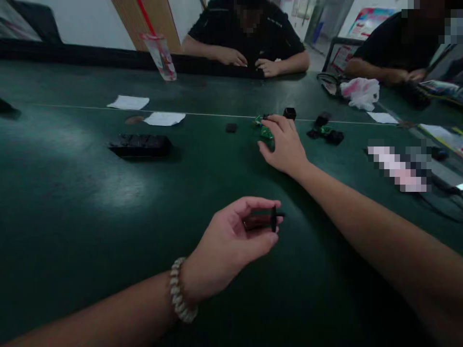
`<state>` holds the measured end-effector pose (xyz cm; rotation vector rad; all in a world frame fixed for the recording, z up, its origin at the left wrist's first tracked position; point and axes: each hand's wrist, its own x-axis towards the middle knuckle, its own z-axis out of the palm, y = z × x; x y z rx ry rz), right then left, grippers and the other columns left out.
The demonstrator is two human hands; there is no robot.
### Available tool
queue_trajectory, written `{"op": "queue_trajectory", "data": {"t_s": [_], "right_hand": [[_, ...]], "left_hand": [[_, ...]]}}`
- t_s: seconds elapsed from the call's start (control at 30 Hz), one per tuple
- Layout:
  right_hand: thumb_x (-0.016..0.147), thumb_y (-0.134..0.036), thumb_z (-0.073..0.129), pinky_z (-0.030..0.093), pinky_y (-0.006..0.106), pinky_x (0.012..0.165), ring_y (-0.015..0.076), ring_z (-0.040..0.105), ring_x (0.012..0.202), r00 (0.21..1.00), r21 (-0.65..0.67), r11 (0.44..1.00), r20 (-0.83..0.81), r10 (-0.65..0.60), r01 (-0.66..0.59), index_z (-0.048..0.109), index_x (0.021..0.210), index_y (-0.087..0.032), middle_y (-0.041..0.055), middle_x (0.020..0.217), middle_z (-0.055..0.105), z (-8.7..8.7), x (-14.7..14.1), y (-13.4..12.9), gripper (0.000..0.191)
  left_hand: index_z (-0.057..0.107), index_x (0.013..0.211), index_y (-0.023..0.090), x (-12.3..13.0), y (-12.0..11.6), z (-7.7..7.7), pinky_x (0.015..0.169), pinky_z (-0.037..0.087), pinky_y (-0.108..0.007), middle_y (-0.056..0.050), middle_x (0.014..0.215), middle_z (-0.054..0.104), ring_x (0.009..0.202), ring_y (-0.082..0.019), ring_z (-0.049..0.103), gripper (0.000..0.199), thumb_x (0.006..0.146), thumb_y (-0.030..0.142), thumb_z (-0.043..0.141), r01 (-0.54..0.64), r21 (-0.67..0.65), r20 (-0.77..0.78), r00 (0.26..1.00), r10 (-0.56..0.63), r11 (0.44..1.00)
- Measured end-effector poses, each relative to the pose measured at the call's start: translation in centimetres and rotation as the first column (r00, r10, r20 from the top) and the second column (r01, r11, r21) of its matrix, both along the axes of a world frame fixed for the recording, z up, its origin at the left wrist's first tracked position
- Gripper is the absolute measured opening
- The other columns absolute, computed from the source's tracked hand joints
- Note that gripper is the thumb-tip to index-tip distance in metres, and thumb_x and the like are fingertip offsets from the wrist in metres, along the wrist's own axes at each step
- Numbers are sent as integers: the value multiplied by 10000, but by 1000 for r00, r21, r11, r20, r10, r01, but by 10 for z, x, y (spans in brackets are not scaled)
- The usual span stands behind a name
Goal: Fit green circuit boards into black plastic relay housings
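My left hand [231,236], with a beaded bracelet at its wrist, pinches a small flat black plastic piece [274,219] between thumb and fingertips. A short stub sticks out from the piece's right side. Farther off, my right hand [285,144] reaches over small green circuit boards [266,132], thumb and fingers apart. Its fingertips are at the boards and a dark bit beside them; whether they touch is hard to tell. Just behind that hand stands a black cube-shaped housing [290,113]. To the left lies a small black square piece [231,127].
Black parts with a green board [327,134] lie right of my right hand. On the left are a long black tray-like block [141,145] and white papers [164,118]. A plastic cup [162,58] and a plastic bag [361,92] stand farther back. Two people sit opposite.
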<state>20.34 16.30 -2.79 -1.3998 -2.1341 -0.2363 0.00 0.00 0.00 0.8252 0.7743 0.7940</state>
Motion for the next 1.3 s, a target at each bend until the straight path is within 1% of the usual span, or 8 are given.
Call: {"op": "queue_trajectory", "data": {"t_s": [0.13, 0.23, 0.47, 0.6, 0.77, 0.97, 1.13, 1.3], "right_hand": [[1001, -366, 613, 438, 655, 1187, 435, 518, 1443, 999, -77, 997, 29, -14, 16, 560, 1539, -122, 222, 1625, 527, -2, -26, 15, 593], [1007, -402, 619, 435, 722, 1162, 463, 554, 1415, 998, -154, 986, 49, -51, 58, 649, 1455, -129, 215, 1629, 535, -3, -36, 30, 526], [971, -146, 584, 537, 646, 1109, 396, 654, 1284, 998, -133, 989, -2, -61, 60, 775, 1169, -89, 220, 1432, 659, -7, -32, 49, 281], [970, -127, 578, 516, 683, 1124, 402, 634, 1290, 998, -101, 993, -17, -58, 56, 726, 1234, -100, 209, 1335, 677, -7, -29, 48, 304], [958, -208, 671, 393, 771, 1189, 478, 472, 1482, 993, -137, 984, -18, -119, 115, 536, 1511, -123, 229, 1590, 510, -7, -29, 53, 575], [979, -147, 613, 422, 761, 1157, 438, 582, 1354, 993, -123, 985, -4, -121, 119, 696, 1303, -137, 206, 1350, 681, -8, -25, 55, 335], [950, -67, 601, 548, 655, 1045, 365, 646, 1195, 997, -10, 1000, -71, 26, -27, 719, 1112, -171, 164, 1236, 685, -7, -22, 44, 226], [940, -81, 648, 580, 525, 1056, 306, 658, 1165, 953, 39, 970, -180, 242, -239, 671, 1254, -174, 147, 1227, 670, -6, -21, 6, 328]], "left_hand": [[785, 1153, 193, -1, -3, -2, 910, 629, -279, -68, 1212, 813, 1082, -180, 760, 428, 776, 13, 876, 36, 16, -1, 999, -36, 999], [786, 1169, 210, -1, -3, -2, 893, 635, -288, -77, 1239, 802, 1086, -189, 758, 435, 784, 29, 879, 67, 10, -13, 998, -67, 998], [792, 1177, 260, -4, -1, -9, 942, 637, -320, -64, 1269, 785, 1106, -195, 757, 427, 806, 71, 889, 88, 46, -7, 996, -88, 995], [791, 1186, 270, -5, -2, -11, 947, 644, -337, -68, 1291, 774, 1103, -202, 757, 425, 810, 104, 899, 100, 57, -20, 995, -99, 993], [794, 1171, 267, -5, -3, -7, 938, 642, -330, -63, 1291, 775, 1095, -199, 753, 419, 800, 107, 903, 99, 63, -55, 994, -96, 993], [798, 1156, 265, -5, -2, -6, 929, 643, -326, -63, 1300, 770, 1089, -195, 748, 421, 785, 103, 911, 103, 75, -72, 993, -97, 992], [793, 1156, 266, -6, -2, -9, 937, 639, -333, -60, 1271, 776, 1077, -193, 752, 423, 785, 103, 912, 93, 70, -45, 995, -90, 993], [770, 1191, 257, -6, -3, -10, 935, 645, -359, -70, 1271, 762, 1084, -207, 752, 432, 804, 122, 904, 96, 69, -43, 995, -93, 993]]}}
